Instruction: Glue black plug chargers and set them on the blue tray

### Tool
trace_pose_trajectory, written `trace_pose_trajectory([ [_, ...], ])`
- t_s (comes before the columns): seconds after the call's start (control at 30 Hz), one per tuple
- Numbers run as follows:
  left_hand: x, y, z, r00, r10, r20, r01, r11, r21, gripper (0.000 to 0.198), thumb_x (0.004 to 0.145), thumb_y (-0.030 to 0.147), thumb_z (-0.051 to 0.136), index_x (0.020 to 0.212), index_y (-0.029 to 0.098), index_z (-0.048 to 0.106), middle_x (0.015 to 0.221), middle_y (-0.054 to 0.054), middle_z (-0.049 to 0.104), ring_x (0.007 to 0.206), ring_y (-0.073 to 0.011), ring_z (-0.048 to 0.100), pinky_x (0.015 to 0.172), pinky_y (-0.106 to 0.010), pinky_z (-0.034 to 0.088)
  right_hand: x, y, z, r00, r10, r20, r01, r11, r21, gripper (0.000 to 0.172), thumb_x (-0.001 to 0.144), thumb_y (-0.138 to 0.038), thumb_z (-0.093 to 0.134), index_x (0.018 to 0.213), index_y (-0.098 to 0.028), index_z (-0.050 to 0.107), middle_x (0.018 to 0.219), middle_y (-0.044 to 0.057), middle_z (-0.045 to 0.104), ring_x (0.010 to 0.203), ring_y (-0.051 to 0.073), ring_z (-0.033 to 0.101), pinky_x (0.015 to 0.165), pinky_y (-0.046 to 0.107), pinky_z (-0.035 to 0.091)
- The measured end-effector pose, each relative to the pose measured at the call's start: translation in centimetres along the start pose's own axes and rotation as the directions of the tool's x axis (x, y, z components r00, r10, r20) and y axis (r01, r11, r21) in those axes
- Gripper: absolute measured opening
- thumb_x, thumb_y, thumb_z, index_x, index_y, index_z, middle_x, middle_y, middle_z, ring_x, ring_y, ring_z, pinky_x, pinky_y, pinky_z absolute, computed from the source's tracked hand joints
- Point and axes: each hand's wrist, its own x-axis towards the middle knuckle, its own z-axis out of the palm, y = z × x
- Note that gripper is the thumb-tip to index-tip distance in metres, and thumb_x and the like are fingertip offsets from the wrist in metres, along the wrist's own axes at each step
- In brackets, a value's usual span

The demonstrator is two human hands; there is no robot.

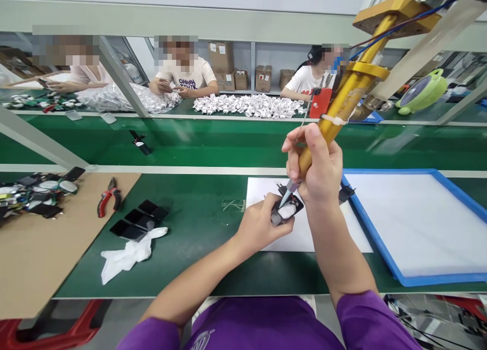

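Note:
My left hand [261, 220] is closed around a small black plug-in power adapter [286, 213], its case open with a white part showing inside. My right hand [317, 162] grips a yellow tube-shaped glue dispenser [335, 106], held slanted, with a red switch box on its side. The dispenser's pale nozzle [286, 195] points down into the open case; whether it touches cannot be made out. Under both hands lies a white sheet [304, 242]. Another black adapter piece [346, 193] rests by the sheet's right side, partly behind my right wrist.
A blue-rimmed white tray [380, 238] lies to the right. Left are black covers [139, 220], a crumpled white cloth [133, 251], red-handled pliers [109, 197] and a pile of adapter parts [38, 193]. Beyond, a green conveyor [213, 142] carries a black adapter [141, 144]; several co-workers sit behind it.

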Motion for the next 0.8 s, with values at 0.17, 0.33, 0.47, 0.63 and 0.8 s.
trace_pose_trajectory([
  [0.17, 0.2, 0.1, 0.7, 0.993, 0.052, -0.107, -0.056, 0.998, -0.038, 0.032, 0.074, 0.037, 0.064, 0.097, 0.022, 0.048, 0.078, 0.000, 0.068, 0.063, -0.0166, 0.066, 0.059, -0.024, 0.049, -0.4, -0.3, -0.1, 0.999, -0.027, 0.022, 0.026, 0.999, 0.044, 0.041, 0.082, -0.058, 0.059, 0.066, -0.021, 0.049, 0.062, -0.006, 0.051, 0.031, 0.002, 0.036, 0.027, 0.020, 0.025],
  [0.33, 0.1, -0.1, 1.1, 0.979, 0.123, -0.161, -0.124, 0.992, 0.005, 0.032, 0.073, 0.034, 0.066, 0.096, 0.022, 0.048, 0.075, 0.002, 0.067, 0.061, -0.0152, 0.066, 0.056, -0.023, 0.048, -0.4, 0.0, -0.5, 0.994, -0.081, 0.068, 0.081, 0.997, 0.004, 0.035, 0.088, -0.059, 0.050, 0.087, -0.024, 0.059, 0.078, -0.001, 0.059, 0.035, 0.003, 0.038, 0.028, 0.022, 0.026],
  [0.47, 0.1, -1.1, 1.5, 0.953, 0.227, -0.198, -0.215, 0.973, 0.081, 0.034, 0.074, 0.033, 0.067, 0.101, 0.022, 0.049, 0.080, 0.000, 0.069, 0.067, -0.0167, 0.068, 0.059, -0.024, 0.051, -0.2, 0.3, -1.2, 0.995, -0.085, 0.051, 0.085, 0.996, -0.007, 0.037, 0.091, -0.058, 0.042, 0.097, -0.027, 0.060, 0.089, 0.001, 0.061, 0.035, 0.003, 0.036, 0.028, 0.023, 0.026],
  [0.63, 0.4, -3.6, 1.2, 0.912, 0.326, -0.248, -0.275, 0.936, 0.218, 0.040, 0.074, 0.028, 0.070, 0.109, 0.020, 0.052, 0.089, -0.004, 0.071, 0.079, -0.0193, 0.070, 0.067, -0.026, 0.055, -0.2, 0.5, -3.7, 0.994, -0.081, 0.073, 0.086, 0.993, -0.077, 0.040, 0.092, -0.060, 0.036, 0.100, -0.030, 0.060, 0.091, 0.000, 0.061, 0.035, 0.004, 0.035, 0.028, 0.023, 0.024],
  [0.8, 0.2, -5.4, 0.0, 0.905, 0.330, -0.270, -0.271, 0.934, 0.235, 0.036, 0.076, 0.026, 0.068, 0.108, 0.019, 0.053, 0.093, -0.006, 0.071, 0.083, -0.0194, 0.070, 0.071, -0.026, 0.055, -0.8, 0.2, -8.2, 0.998, -0.063, -0.029, 0.054, 0.965, -0.257, 0.031, 0.090, -0.053, 0.049, 0.098, -0.026, 0.061, 0.084, 0.001, 0.062, 0.035, 0.005, 0.039, 0.030, 0.022, 0.023],
])
